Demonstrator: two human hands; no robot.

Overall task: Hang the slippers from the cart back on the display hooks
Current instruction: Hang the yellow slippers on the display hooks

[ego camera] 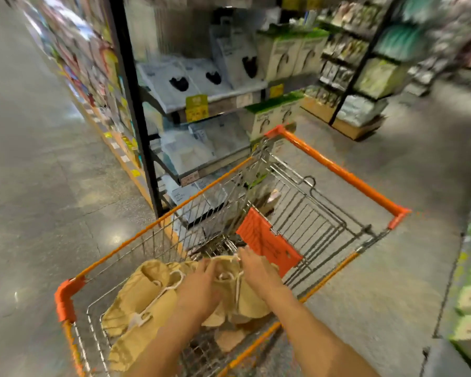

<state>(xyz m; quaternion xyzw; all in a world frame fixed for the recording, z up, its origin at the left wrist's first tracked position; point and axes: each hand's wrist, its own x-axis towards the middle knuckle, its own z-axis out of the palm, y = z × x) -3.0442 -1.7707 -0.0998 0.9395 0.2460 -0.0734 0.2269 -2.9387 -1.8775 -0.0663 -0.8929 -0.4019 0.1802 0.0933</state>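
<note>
Left hand (201, 288) and right hand (257, 273) resting, fingers extended, on tan slippers (144, 303) with white hangers, inside wire cart (305, 213) beside store shelves (210, 104); grip indeterminate.

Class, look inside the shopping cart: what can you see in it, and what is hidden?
Inside the cart lie tan slippers on white hangers. The left hand and right hand cover the middle pairs, so the count is unclear.

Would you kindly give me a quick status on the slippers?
Both hands, left hand and right hand, down on the tan slippers in the cart. Grip unclear, blurred. None hung yet. Nothing blocking.
</note>
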